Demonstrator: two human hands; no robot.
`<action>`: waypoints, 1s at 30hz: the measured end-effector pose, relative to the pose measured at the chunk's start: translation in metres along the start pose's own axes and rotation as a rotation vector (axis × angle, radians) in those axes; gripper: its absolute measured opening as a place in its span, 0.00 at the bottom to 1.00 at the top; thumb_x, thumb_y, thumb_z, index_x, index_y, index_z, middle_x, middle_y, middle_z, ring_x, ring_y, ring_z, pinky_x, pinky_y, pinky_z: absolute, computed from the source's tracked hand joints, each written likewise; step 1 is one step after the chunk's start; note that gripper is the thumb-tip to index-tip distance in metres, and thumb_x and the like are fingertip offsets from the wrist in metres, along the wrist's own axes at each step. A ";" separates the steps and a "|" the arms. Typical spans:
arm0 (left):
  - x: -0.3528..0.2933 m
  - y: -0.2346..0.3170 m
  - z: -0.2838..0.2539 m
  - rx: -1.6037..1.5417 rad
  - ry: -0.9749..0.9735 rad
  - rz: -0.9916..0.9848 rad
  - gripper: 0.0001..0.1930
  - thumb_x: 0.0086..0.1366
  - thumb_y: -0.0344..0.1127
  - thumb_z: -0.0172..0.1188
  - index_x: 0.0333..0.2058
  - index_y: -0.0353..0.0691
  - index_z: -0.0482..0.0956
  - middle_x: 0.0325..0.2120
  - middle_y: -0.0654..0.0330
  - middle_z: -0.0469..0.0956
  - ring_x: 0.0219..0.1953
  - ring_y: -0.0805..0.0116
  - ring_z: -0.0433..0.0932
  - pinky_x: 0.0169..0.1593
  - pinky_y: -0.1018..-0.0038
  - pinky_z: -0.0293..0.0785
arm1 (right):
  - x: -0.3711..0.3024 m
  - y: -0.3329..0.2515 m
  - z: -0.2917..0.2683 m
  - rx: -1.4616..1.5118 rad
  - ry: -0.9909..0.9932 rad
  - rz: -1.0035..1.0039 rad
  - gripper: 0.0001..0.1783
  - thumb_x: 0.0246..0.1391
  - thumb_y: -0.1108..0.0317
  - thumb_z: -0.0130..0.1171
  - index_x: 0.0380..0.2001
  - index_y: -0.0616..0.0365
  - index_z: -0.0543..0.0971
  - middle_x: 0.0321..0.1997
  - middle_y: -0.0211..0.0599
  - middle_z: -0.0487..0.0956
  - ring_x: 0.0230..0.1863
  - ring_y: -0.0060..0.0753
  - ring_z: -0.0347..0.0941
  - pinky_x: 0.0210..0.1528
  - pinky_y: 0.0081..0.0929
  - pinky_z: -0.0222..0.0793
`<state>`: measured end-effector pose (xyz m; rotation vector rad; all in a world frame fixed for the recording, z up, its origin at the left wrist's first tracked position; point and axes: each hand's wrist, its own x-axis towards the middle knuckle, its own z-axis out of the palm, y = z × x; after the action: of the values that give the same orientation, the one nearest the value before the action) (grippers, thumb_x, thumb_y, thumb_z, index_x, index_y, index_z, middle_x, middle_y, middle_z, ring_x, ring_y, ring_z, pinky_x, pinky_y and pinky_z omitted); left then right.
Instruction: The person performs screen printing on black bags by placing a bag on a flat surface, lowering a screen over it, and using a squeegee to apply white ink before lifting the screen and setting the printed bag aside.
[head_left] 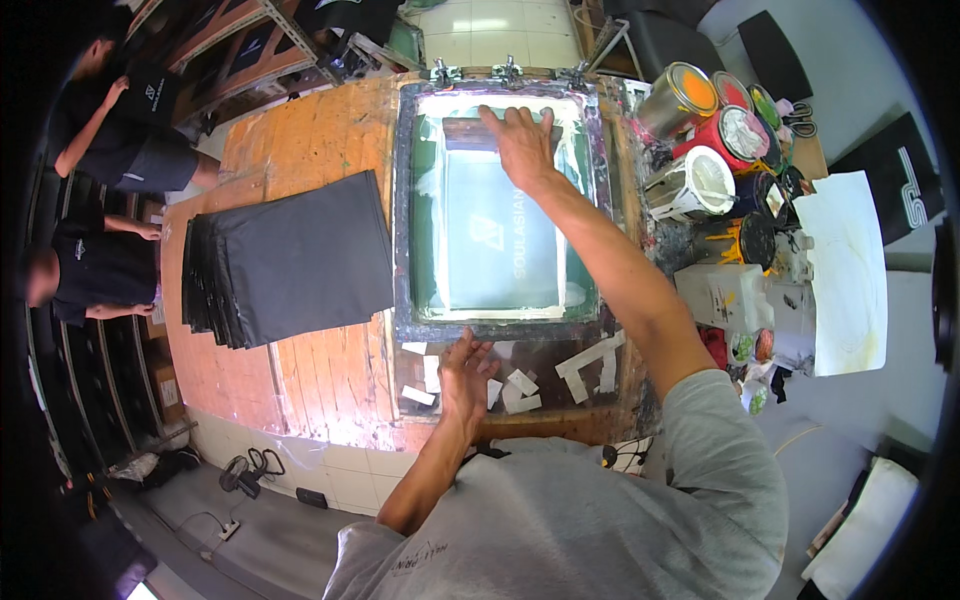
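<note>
A screen printing frame [405, 250] with a dark border lies on the wooden table. Its pale blue-green mesh carries a light logo with lettering. At the mesh's far end my right hand [524, 150] grips a dark squeegee [468, 134], fingers over its top. My left hand [464, 380] is at the frame's near edge, its fingers closed on the border from below, partly hidden. Hinge clamps [508, 70] hold the frame's far side. To the left lies a fanned stack of flat black sheets [295, 258], possibly bags.
Paint cans [690, 88], a white bucket [700, 180] and a translucent jug [725, 295] crowd the right side. White tape pieces [585, 365] stick to the board nearest me. Two people [95, 255] in dark clothes stand at the left beside shelves [100, 370].
</note>
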<state>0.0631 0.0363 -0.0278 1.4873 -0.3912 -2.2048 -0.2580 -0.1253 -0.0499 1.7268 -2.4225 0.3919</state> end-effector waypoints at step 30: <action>-0.056 0.082 0.040 -0.033 -0.422 0.386 0.15 0.66 0.30 0.62 0.50 0.34 0.74 0.41 0.53 0.82 0.47 0.54 0.84 0.62 0.54 0.73 | -0.164 -0.119 -0.209 0.089 0.179 -0.117 0.33 0.60 0.46 0.63 0.65 0.47 0.74 0.33 0.34 0.67 0.38 0.37 0.63 0.44 0.44 0.53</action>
<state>0.0604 -0.0063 0.0702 0.8298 -0.7067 -2.1745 -0.0992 0.0481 0.1220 1.7740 -2.1995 0.6189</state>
